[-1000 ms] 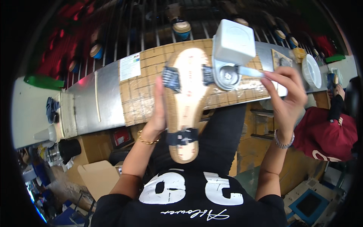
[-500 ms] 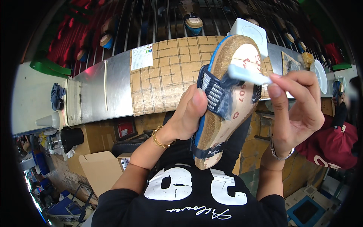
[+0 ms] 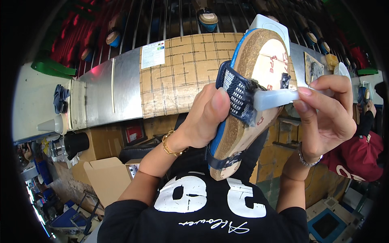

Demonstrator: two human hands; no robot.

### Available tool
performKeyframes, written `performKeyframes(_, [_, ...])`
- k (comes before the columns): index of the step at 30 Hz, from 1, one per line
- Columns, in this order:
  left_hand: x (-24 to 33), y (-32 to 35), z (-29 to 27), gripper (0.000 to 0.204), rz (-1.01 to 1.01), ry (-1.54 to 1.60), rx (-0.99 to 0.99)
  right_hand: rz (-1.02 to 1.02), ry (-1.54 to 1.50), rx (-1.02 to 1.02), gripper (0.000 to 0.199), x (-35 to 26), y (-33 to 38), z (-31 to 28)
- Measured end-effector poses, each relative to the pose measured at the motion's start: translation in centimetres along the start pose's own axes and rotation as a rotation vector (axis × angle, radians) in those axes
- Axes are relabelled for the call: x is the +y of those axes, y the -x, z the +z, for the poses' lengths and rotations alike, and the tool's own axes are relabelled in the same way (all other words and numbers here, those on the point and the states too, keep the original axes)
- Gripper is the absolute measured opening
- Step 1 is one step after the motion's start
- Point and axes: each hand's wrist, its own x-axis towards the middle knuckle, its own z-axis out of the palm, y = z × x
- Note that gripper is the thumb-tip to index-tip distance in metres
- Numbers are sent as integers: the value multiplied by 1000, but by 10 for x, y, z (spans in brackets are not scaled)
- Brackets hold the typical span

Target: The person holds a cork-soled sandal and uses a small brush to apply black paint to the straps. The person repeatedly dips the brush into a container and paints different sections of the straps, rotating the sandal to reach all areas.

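My left hand (image 3: 206, 115) grips a sandal (image 3: 237, 139) by its side, sole toward me and tilted. The sandal has a brown cork edge, a pale underside and navy woven straps (image 3: 237, 94) folded over the bottom, with blue showing along the left edge. Between the thumb and fingers of my right hand (image 3: 326, 109) is a pale translucent plastic applicator (image 3: 275, 99). Its wide end touches or hovers just over the strap end on the underside; I cannot tell which. Wet-looking smears show around that strap end.
A cardboard-covered pad (image 3: 182, 77) lies on the metal worktop (image 3: 99, 89). Behind the sandal stands a white plastic container (image 3: 275, 30). More sandals (image 3: 208, 19) sit on the roller conveyor (image 3: 162, 20) beyond. An open carton (image 3: 107, 178) is at lower left; a person in maroon (image 3: 356, 158) is at right.
The applicator has moved down and slightly right, from above the strap onto the area of its end. The sandal has shifted a little up and right with my left hand.
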Motion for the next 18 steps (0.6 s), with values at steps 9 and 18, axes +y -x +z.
performKeyframes(9, [7, 2, 5, 109, -64, 109, 11, 7, -113, -134, 24, 6, -3, -8])
performKeyframes(18, [10, -2, 10, 96, -54, 433, 80, 177, -231, 32, 17, 19, -5, 10])
